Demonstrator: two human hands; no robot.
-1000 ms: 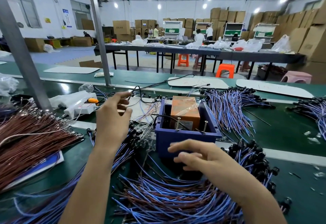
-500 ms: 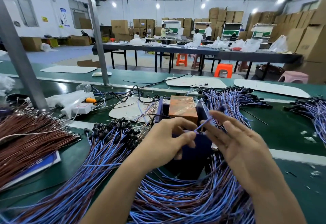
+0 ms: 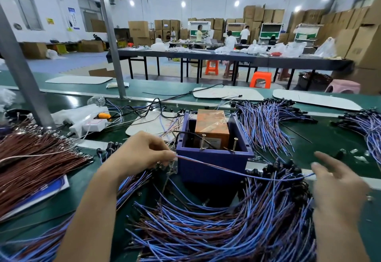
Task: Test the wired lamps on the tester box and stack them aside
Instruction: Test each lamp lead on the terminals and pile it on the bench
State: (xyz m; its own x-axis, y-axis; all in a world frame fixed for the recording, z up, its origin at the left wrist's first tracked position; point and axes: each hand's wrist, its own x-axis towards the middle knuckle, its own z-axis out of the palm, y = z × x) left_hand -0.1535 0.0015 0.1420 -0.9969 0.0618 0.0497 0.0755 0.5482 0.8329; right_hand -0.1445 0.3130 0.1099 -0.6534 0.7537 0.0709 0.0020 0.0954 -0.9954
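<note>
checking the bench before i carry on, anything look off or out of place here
Two bare screws stick up at the front edge of the blue tester box, both leaning rather than standing straight like fixed terminals. Small clear bits lie scattered on the green bench right of it.

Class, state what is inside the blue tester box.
An orange block, two standing screws and a black cable sit inside the blue tester box. Its floor is hidden behind the front wall.

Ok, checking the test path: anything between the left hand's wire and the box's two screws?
Nothing visible. The left hand pinches the wire beside the tester box; its screws stand bare above the front wall.
</note>
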